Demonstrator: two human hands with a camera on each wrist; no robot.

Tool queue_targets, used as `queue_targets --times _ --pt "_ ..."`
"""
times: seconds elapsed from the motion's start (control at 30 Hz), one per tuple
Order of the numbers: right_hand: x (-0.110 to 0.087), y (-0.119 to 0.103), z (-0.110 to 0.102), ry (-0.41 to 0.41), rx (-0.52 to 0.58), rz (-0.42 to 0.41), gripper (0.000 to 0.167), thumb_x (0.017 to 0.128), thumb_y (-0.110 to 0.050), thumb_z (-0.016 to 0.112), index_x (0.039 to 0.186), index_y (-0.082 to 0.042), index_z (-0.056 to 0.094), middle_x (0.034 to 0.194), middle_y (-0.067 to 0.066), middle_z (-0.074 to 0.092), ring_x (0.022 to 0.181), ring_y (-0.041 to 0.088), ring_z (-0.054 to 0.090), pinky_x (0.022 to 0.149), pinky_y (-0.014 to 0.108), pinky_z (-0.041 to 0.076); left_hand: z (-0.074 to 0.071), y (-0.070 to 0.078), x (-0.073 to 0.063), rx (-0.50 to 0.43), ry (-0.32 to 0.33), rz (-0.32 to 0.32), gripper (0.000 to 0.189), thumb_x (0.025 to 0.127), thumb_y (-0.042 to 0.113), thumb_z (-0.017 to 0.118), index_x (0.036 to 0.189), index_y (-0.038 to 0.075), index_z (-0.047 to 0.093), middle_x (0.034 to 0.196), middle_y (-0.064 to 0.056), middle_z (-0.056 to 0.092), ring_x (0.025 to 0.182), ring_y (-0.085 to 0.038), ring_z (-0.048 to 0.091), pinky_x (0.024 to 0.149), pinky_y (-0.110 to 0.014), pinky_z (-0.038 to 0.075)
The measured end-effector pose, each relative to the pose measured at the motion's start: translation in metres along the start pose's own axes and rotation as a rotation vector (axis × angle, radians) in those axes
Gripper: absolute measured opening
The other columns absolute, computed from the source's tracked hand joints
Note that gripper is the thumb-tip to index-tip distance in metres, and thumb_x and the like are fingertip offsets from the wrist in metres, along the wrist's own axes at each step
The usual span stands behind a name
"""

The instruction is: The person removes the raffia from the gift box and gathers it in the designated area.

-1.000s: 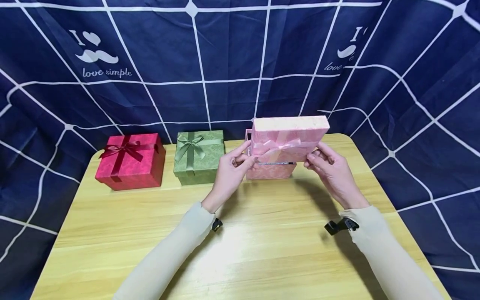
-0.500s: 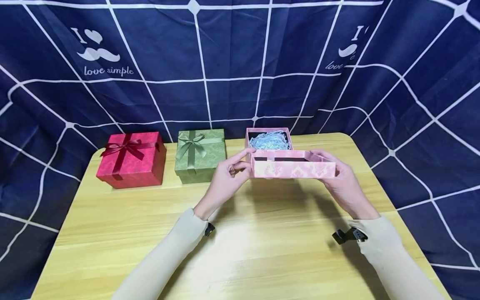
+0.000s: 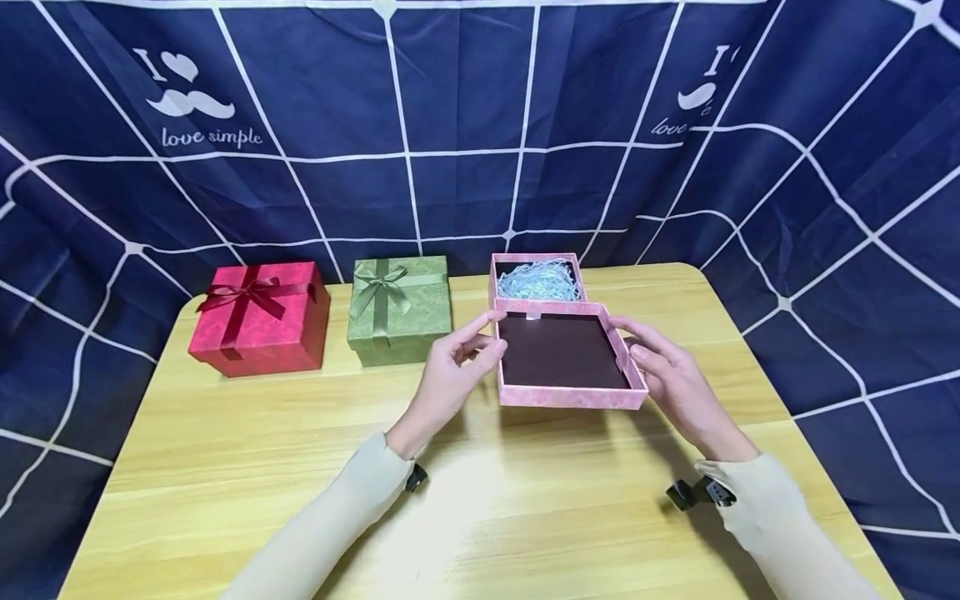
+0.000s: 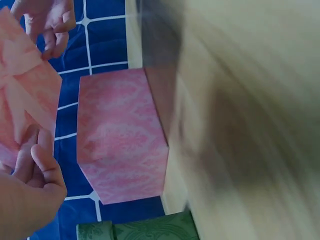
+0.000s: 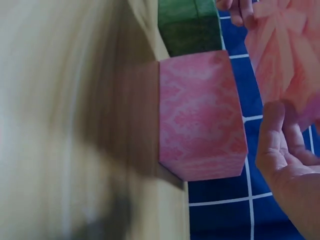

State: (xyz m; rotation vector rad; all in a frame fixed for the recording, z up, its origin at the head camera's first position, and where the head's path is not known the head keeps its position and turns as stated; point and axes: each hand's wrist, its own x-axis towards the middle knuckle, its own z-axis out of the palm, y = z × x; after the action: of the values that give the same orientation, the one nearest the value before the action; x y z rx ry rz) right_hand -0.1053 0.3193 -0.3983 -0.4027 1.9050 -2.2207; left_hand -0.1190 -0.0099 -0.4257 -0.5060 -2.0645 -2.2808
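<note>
A pink box lid (image 3: 573, 398) is held upside down in the air, its dark inside facing up in the head view. My left hand (image 3: 453, 371) pinches its left side between thumb and fingers. On the opposite side my right hand (image 3: 678, 383) grips the lid's wall, some fingers hidden beneath. A pink ribbon bow on the lid's outer face (image 4: 22, 85) shows in the left wrist view. Just behind the lid stands the uncovered pink box (image 5: 200, 110), with pale blue shredded paper (image 3: 540, 281) inside it.
A green gift box (image 3: 401, 321) with a bow stands left of the pink box, and a red gift box (image 3: 262, 321) farther left. All stand along the back of the wooden table (image 3: 300, 458). A dark blue checked cloth (image 3: 465, 100) hangs behind.
Both hands have lifted the lid off the pink box, brought it toward me and turned it over. The blue shredded paper has come into view. The red and green boxes have stayed put.
</note>
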Motion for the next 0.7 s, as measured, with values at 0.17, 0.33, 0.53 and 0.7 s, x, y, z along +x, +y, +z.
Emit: queue_targets --times 0.17,0.33,0.53,0.7 --pt "-0.008 0.003 0.002 0.006 -0.096 0.028 0.048 0.114 -0.001 0.049 0.162 -0.002 0.049 0.137 0.01 0.066 0.118 0.017 0.066 0.099 0.031 0.058 -0.003 -0.003 -0.007 0.024 -0.09 -0.081 0.058 0.101 0.019 0.078 0.157 0.016 0.061 0.112 -0.008 0.078 0.095 -0.022 0.068 0.081 -0.026 0.053" --pt "-0.016 0.005 0.002 0.035 -0.26 0.079 0.053 0.112 -0.004 0.058 0.164 -0.008 0.048 0.136 0.012 0.063 0.116 0.016 0.063 0.093 0.026 0.058 -0.007 -0.007 -0.017 0.083 -0.155 -0.12 0.064 0.1 0.018 0.08 0.16 0.017 0.058 0.111 -0.006 0.074 0.086 -0.022 0.062 0.072 -0.024 0.048" --pt "-0.022 0.015 0.001 0.026 -0.333 0.085 0.056 0.109 0.0 0.064 0.163 -0.005 0.048 0.138 0.011 0.063 0.117 0.012 0.066 0.097 0.024 0.056 -0.005 -0.013 -0.024 0.141 -0.188 -0.125 0.069 0.097 0.008 0.079 0.162 0.011 0.054 0.107 -0.008 0.071 0.082 -0.019 0.062 0.07 -0.023 0.05" --pt "-0.025 0.025 -0.002 -0.007 -0.327 0.056 0.057 0.107 0.006 0.063 0.161 -0.001 0.048 0.136 0.013 0.064 0.113 0.011 0.069 0.095 0.023 0.057 -0.001 -0.022 -0.028 0.112 -0.203 -0.168 0.072 0.098 0.003 0.076 0.164 0.008 0.049 0.111 -0.012 0.069 0.088 -0.018 0.064 0.075 -0.022 0.053"
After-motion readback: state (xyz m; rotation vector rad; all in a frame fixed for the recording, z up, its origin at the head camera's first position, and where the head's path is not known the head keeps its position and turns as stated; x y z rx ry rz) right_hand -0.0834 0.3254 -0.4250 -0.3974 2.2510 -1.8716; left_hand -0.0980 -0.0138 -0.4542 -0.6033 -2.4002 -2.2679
